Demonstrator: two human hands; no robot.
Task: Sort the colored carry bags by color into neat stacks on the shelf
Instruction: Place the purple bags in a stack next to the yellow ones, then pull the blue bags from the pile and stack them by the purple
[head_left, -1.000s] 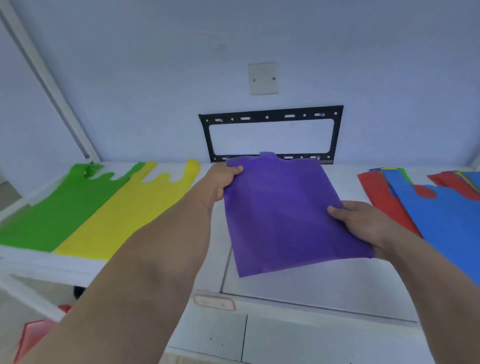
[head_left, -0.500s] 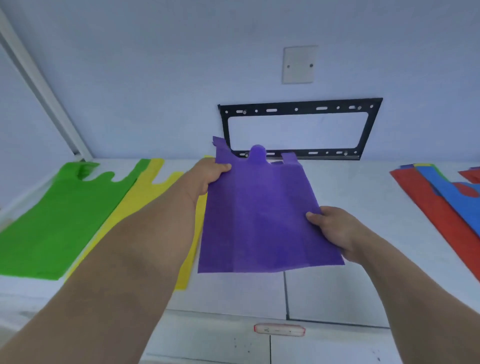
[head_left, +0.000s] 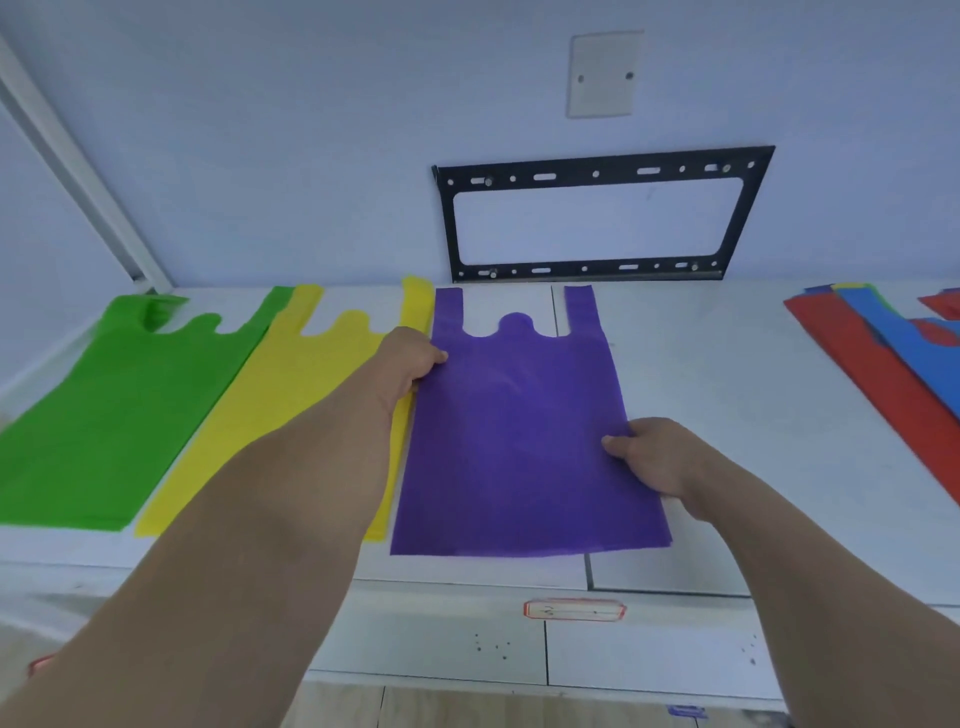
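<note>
Far left: green bag lies flat on the white shelf, handles toward the wall. Just beside it on its right, yellow bag, also flat, its left edge touching or slightly lapping the green one; cannot tell which lies on top.

Left hand: grip closed on the purple bag, thumb on top of its upper left edge, other fingers curled beneath. The forearm crosses over the yellow bag.

Purple bag is now laid out on the shelf just right of the yellow one, handles pointing to the wall, left edge overlapping the yellow bag's right edge. Half a second ago it was held up in the air, tilted; a second ago it was further right and clear of the yellow bag. It has since come down and leftward, squared with the row.

Right hand: grip pinches the bag's right edge low down, thumb on top. Same hold as in both earlier frames.

Behind, on the wall: black metal bracket, white blank plate above it.

Far right, well apart from the purple bag: mixed pile of red bags and blue bags, overlapping.
</note>
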